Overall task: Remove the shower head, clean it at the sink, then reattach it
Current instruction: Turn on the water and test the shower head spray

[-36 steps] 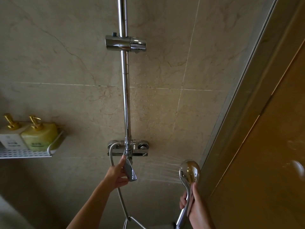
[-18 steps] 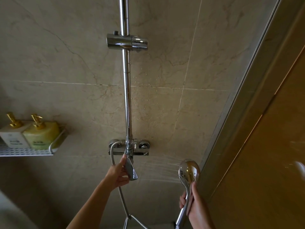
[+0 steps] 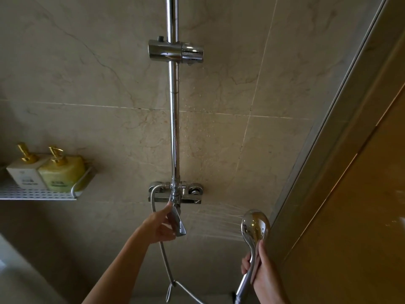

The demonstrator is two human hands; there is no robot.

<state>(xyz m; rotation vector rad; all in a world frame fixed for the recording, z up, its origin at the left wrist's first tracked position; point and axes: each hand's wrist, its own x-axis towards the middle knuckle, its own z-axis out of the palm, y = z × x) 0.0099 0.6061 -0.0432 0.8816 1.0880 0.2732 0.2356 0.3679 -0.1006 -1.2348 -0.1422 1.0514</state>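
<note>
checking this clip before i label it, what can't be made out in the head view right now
- Spray face of the shower head: turned away toward the wall; only its chrome back shows.
- Right hand: lower part cut off by the bottom edge.
- Hose: its loop runs out at the bottom edge.
- Labels on the two pump bottles: too small to read.
- Faucet lever: partly covered by the left hand.

Counted in view: two hands, the left hand (image 3: 161, 227) and the right hand (image 3: 266, 279). One round chrome shower head (image 3: 255, 224). One chrome lever handle (image 3: 178, 222). One ribbed metal hose (image 3: 165, 264). One vertical chrome rail (image 3: 174, 119). One chrome slider bracket (image 3: 175, 50). Two gold-pump bottles: one white square bottle (image 3: 23, 173), one yellow-green bottle (image 3: 61, 173). One white perforated shelf (image 3: 39, 194).
</note>
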